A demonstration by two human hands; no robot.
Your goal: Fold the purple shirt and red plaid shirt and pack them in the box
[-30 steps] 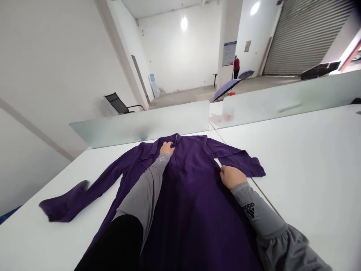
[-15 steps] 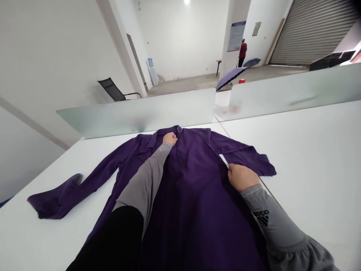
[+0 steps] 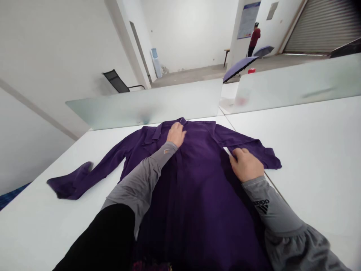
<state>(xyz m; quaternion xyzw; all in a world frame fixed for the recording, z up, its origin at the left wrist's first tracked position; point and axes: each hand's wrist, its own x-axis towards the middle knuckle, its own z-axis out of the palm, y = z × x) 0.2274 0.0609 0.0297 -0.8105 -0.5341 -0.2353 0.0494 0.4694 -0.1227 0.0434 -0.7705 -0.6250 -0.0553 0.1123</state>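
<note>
On the white table (image 3: pixel 310 150), spread front-up with its collar toward the frosted glass divider (image 3: pixel 146 109), lies a long-sleeved dark purple cloth shirt (image 3: pixel 194 195). Taking the shirt as landmark and going from its left: the left sleeve (image 3: pixel 81 178) runs far out from the body across the table and ends in a crumpled cuff, well apart from either hand. Next, at the shirt's collar, the person's left hand (image 3: pixel 176 134) lies palm-down on the cloth just beside the front placket, fingers loosely together and pressing flat rather than pinching, as far as I can tell. Further right, at the shirt's right side seam where the short-lying right sleeve (image 3: pixel 254 152) folds out, the right hand (image 3: pixel 246 165) rests with fingers curled onto the fabric; whether it grips the edge or only presses it cannot be told. Beyond the shirt, far behind the divider, stand a black chair (image 3: pixel 118 81) and an open purple umbrella (image 3: pixel 239 67).

The step in hand looks like smoothing and squaring the shirt. A next move would call for steadying the collar while the right sleeve is handled.
</note>
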